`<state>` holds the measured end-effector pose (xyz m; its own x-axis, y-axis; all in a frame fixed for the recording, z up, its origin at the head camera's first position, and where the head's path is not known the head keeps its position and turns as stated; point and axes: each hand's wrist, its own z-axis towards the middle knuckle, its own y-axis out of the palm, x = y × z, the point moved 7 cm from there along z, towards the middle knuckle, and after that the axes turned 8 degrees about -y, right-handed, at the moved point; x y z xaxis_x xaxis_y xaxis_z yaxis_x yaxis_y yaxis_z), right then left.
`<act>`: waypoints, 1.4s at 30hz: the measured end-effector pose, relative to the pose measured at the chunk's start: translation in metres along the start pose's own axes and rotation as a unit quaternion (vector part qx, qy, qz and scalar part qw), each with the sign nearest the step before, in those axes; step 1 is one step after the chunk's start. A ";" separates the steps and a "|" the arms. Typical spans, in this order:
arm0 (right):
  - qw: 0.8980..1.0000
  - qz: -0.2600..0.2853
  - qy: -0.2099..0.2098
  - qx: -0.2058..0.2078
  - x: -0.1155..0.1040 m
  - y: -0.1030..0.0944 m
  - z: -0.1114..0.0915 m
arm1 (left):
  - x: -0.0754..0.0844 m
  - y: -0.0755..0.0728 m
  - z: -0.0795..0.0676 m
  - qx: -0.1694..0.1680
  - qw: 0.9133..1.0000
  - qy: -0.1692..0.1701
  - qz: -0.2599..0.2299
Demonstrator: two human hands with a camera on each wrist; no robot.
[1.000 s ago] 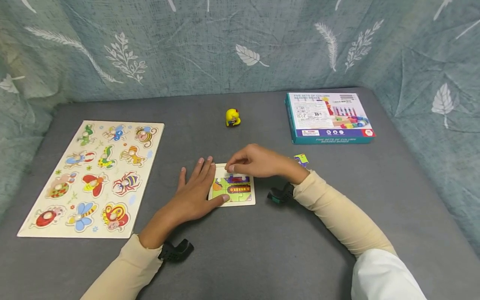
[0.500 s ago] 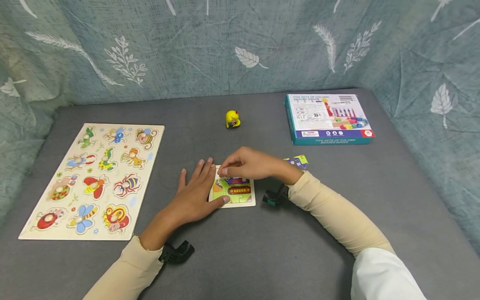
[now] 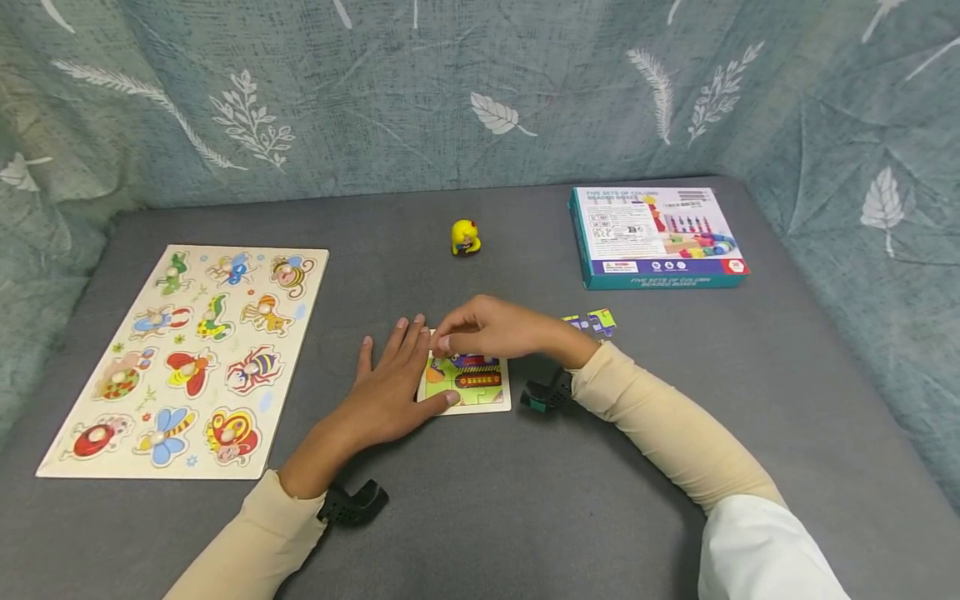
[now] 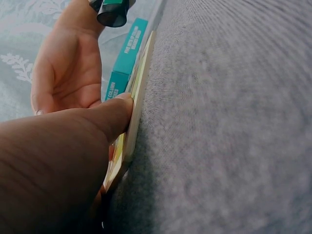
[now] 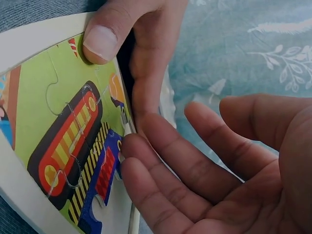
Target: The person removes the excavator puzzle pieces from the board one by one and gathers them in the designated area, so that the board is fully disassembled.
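Green and purple, the puzzle (image 3: 480, 379) lies on the grey table (image 3: 480, 517) in front of the person. Along its left edge rests the left hand (image 3: 386, 396), fingers straight and slightly spread, thumb on the near part of the puzzle, just as a second ago. Over the far edge, the right hand (image 3: 491, 327) has shifted left, and its bent fingertips are now at the far left corner, close to the left hand; whether they pinch anything, I cannot tell. That shift uncovers more of two loose pieces (image 3: 602, 321). Box (image 3: 660, 237), board (image 3: 187, 358) and yellow toy (image 3: 465, 237) keep their places.
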<state>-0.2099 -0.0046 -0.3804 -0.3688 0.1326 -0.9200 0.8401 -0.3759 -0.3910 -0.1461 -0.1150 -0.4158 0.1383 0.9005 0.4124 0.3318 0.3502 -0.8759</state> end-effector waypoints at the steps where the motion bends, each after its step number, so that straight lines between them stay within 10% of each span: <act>1: 1.000 0.001 0.000 0.001 0.000 0.000 0.000 | 0.000 0.000 0.000 0.001 1.000 0.001 -0.001; 42: 0.996 0.049 0.035 0.065 0.006 0.000 0.002 | 0.000 -0.001 0.000 -0.002 1.000 -0.009 0.001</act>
<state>-0.2125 -0.0056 -0.3860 -0.2552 0.1521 -0.9549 0.8108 -0.5043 -0.2970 -0.1466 -0.1151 -0.4152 0.1229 0.9057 0.4057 0.3348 0.3470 -0.8761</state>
